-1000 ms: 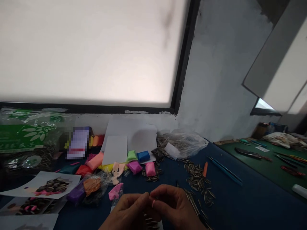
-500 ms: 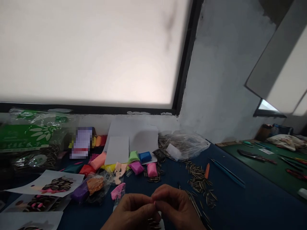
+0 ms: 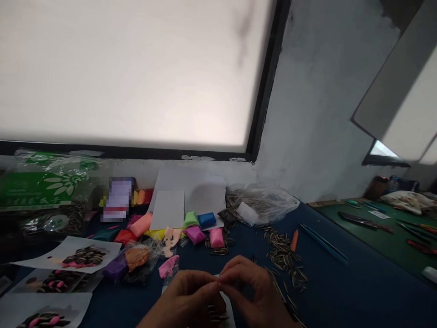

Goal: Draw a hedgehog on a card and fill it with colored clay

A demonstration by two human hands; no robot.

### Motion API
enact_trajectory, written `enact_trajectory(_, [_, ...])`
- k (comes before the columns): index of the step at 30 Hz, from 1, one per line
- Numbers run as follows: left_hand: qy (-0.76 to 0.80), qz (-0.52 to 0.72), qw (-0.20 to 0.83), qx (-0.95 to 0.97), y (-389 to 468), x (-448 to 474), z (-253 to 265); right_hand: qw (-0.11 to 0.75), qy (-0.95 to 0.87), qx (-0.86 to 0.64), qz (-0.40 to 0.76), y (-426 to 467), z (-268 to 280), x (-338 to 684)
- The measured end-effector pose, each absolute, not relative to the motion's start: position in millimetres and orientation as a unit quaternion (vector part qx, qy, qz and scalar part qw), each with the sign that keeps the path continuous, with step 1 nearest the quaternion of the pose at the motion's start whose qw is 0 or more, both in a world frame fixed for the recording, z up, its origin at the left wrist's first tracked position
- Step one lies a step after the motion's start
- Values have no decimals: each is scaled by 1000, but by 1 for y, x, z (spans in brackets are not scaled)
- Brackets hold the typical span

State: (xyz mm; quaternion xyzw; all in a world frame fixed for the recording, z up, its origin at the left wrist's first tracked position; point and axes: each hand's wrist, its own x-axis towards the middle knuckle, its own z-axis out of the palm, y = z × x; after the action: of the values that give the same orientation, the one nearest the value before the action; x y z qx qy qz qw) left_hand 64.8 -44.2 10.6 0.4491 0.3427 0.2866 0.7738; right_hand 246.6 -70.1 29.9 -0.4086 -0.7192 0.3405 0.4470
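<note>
My left hand [image 3: 187, 296] and my right hand [image 3: 251, 291] meet at the fingertips, low in the middle of the view. Both are closed in a pinch on a tiny bit of pink clay [image 3: 219, 283], mostly covered by the fingers. Beneath them a white sheet [image 3: 228, 304] carries several striped sunflower seeds [image 3: 216, 314], partly hidden by my left hand. An opened lump of pink clay [image 3: 169, 266] in a wrapper lies just beyond my left hand. Loose sunflower seeds [image 3: 282, 253] are piled past my right hand.
Wrapped clay packs in several colours, such as a blue one [image 3: 206, 220], lie ahead. Printed pictures [image 3: 78, 255] and a green seed bag [image 3: 37, 191] are at left. Tweezers [image 3: 322, 243] and an orange stick [image 3: 294, 240] lie right. A plastic bag [image 3: 266, 202] rests against the wall.
Both hands stay pinched together, their fingers shifting slightly around the pink clay. More of the seeds and white sheet below shows between them. The camera view has tilted a little.
</note>
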Motion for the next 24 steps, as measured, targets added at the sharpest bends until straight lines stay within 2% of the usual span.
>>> enact_trajectory(18, [376, 305, 744, 462, -49, 62, 28, 430, -796, -384, 185, -75, 35, 245])
enact_trajectory(24, [397, 329, 715, 473, -58, 67, 34, 402, -810, -407, 129, -79, 31, 242])
